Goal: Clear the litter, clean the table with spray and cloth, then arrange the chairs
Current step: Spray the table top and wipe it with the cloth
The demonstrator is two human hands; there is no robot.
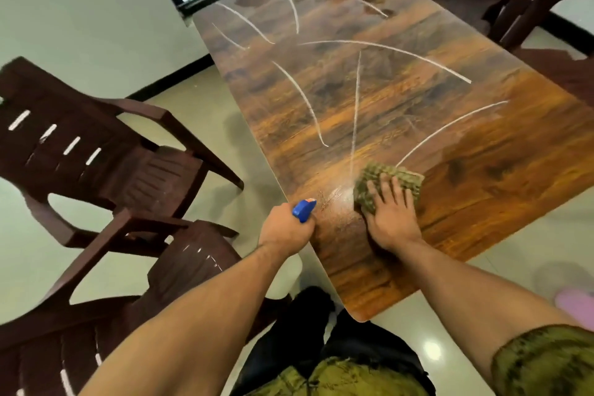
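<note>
We're in the wiping step: the right hand (pixel 390 219) presses flat, fingers spread, on the green cloth (pixel 389 186) near the worktop's (pixel 482 177) near end, while the left hand (pixel 286 230) curls round the blue spray bottle (pixel 303 209) just beside it at the edge. No litter shows, white curved streaks (pixel 355 106) cross the wood, so next likely calls for long sweeps outward; the brown chairs (pixel 106 151) stand askew, unarranged.

The wood-grain surface (pixel 401 100), streaked with pale curved lines from near to far, carries a green cloth (pixel 401 175) at its near end, beside a wet glossy patch (pixel 337 199) on the left.
</note>
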